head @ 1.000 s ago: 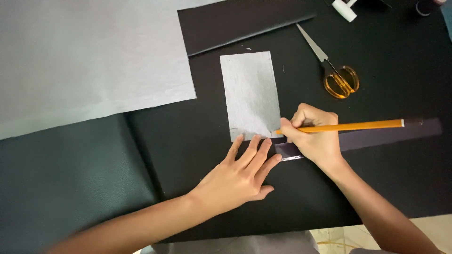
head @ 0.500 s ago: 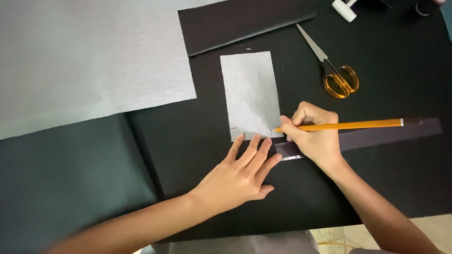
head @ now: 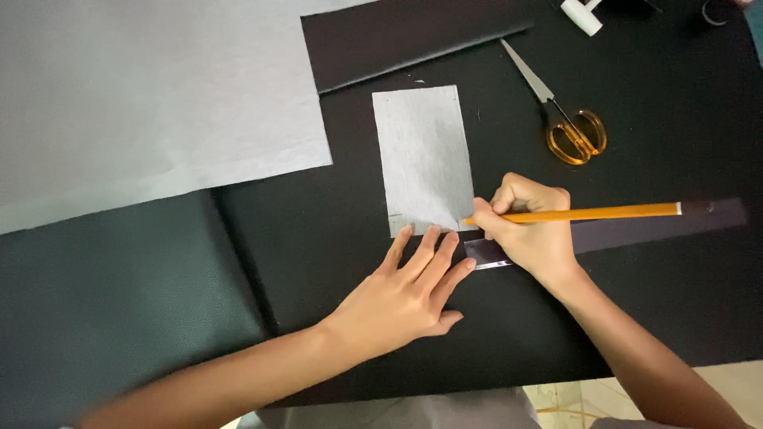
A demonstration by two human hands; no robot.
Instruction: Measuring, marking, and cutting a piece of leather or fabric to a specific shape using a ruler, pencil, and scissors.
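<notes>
— How do the two arms lie?

— Both come in from the near edge. The left forearm runs up from the lower left, and the left hand [head: 409, 294] lies palm down on the black sheet [head: 334, 230] that covers the worktop. The right forearm comes from the lower right, wrist bent, with the right hand [head: 528, 230] resting on its heel.

— And the fingers?

— The left fingers [head: 433, 250] are stretched straight and slightly spread, gripping nothing; their tips press just below the bottom edge of the small grey paper rectangle [head: 421, 159], and the outermost one touches the near end of the dark ruler [head: 636, 230]. The right fingers are curled tight round an orange pencil [head: 588, 213], whose tip meets the rectangle's lower right corner, just beyond the left fingertips. The pencil's far end points away to the right, lying over the ruler.

— What else is near?

— Orange-handled scissors [head: 568, 127] lie well beyond the right fingers, and a large grey sheet [head: 151, 103] spreads far off past the left ones.

— Anything different from half a second ago?

— Hardly. Both hands keep their places, the pencil tip stays at the same corner, and the rectangle and ruler have not shifted.
</notes>
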